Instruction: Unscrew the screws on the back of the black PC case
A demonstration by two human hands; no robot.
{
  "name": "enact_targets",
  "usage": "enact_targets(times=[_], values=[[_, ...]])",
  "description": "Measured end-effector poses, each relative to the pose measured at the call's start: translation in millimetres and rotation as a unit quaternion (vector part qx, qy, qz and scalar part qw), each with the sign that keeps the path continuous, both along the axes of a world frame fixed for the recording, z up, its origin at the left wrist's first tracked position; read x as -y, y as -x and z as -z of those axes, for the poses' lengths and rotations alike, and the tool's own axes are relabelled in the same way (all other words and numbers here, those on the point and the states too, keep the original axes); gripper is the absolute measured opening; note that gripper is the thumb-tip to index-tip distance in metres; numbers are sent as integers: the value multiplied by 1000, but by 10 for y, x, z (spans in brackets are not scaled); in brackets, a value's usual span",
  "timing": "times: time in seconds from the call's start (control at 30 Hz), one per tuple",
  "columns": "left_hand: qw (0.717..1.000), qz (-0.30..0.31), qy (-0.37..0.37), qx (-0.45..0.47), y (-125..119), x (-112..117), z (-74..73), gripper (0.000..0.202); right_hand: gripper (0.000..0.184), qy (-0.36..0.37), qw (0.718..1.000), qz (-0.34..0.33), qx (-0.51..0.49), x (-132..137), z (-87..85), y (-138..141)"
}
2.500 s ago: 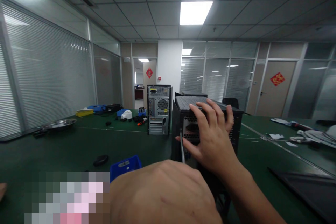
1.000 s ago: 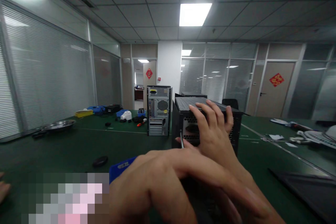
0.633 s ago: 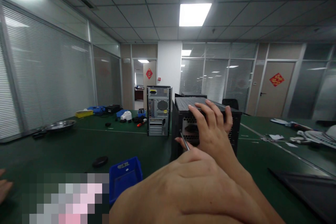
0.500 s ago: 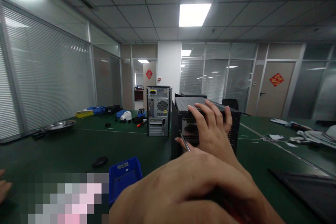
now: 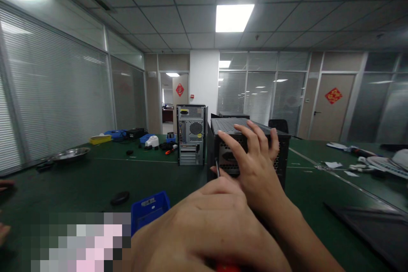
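Observation:
A black computer case [image 5: 223, 124] stands on the green table [image 5: 79, 182] in front of me, its perforated back facing me. My right hand [image 5: 258, 165] lies on its top rear edge, fingers spread over the top and thumb against the back. My left hand [image 5: 207, 221] is closed low in the foreground around a screwdriver. Its thin metal shaft [image 5: 217, 166] points up at the case's back near my right thumb, and a bit of its red handle [image 5: 227, 267] shows at the bottom edge.
A second grey tower [image 5: 190, 134] stands behind on the left. A blue bin [image 5: 149, 210] and a dark oval object [image 5: 120, 198] lie to the left. Tools and a metal dish [image 5: 68, 153] sit far left. A dark panel [image 5: 376, 229] lies on the right. Another person's hand [image 5: 3, 229] shows at the left edge.
My left hand has shifted and turned around the screwdriver, whose shaft tilted and came back upright at the case. My right hand stayed on the case.

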State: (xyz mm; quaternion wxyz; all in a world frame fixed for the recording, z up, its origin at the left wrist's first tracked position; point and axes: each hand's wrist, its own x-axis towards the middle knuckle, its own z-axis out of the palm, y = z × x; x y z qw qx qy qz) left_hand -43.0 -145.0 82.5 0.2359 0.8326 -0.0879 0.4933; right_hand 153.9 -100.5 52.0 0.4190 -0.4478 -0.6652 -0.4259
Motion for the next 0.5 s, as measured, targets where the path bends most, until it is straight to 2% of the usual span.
enact_targets(times=[0.07, 0.1, 0.2, 0.27, 0.33, 0.43, 0.5], values=[[995, 9, -35, -91, 116, -11, -59, 34, 63, 2, 1000, -1, -9, -1, -12, 10], [994, 20, -36, -100, 165, -10, -84, 36, 59, 0, 1000, -5, -11, -1, -18, 17], [996, 40, -11, -80, 231, -11, -111, 30, 46, -2, 1000, -14, -13, 2, -29, 39], [996, 29, -6, -87, 214, -32, -91, 23, 43, 1, 1000, -16, -14, 6, -26, 45], [997, 14, -2, -73, 182, -76, -57, 19, 42, 5, 1000, -18, -15, 10, -16, 44], [999, 2, 6, -35, 180, -165, -19, 26, 46, 8, 1000, -18, -16, 12, 1, 38], [999, -10, -6, -46, 224, -217, -13, 22, 47, 9, 1000, -17, -17, 10, 6, 35]])
